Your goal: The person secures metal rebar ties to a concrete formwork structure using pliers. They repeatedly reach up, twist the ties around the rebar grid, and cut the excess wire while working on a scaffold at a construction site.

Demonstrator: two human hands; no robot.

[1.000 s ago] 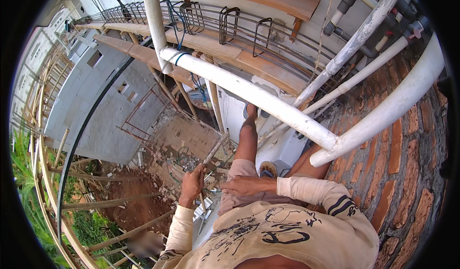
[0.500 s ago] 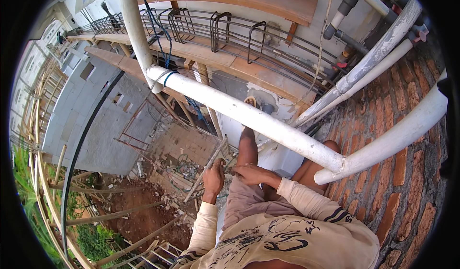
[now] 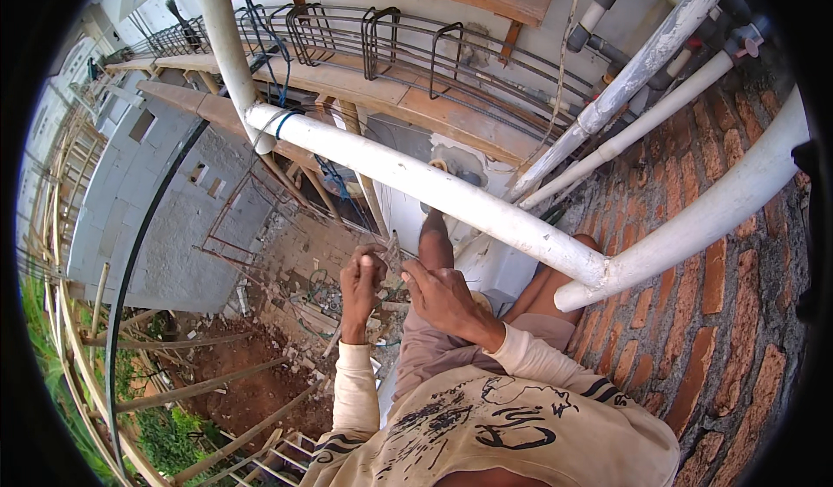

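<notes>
Left hand point(image 3: 360, 286) and right hand point(image 3: 447, 300) are raised in front of the lap, fingertips facing, close together. Left: fingers curled in, thumb folded against them. Right: thumb and index drawn together at the tip, looks like a pinch. Can't tell what either one grips, if anything; too small. A thin pale piece point(image 3: 392, 248) shows in the gap between the fingertips; can't tell if it's held or just background behind.

My read: fine fingertip work. Brace both wrists on the shorts point(image 3: 429, 348), elbows in. Let the left anchor, let the right do the small moves. Turn fingertips up so the contact point is visible; knuckles hide most of it.

Clearance: white pipe point(image 3: 416, 183) crosses just beyond the hands and meets a curved pipe point(image 3: 694, 231) over by the brick wall point(image 3: 677, 339). Reaching forward could rap knuckles on it, so work on the lap side.

Main risk is a drop. Left hand sits outside the leg point(image 3: 436, 244), over littered ground point(image 3: 304, 244) well below; anything small let go there is likely lost. Better to bring both hands right, over the lap, before loosening any grip. Rebar cage point(image 3: 368, 49) is beyond the pipe, well apart from the hands.
</notes>
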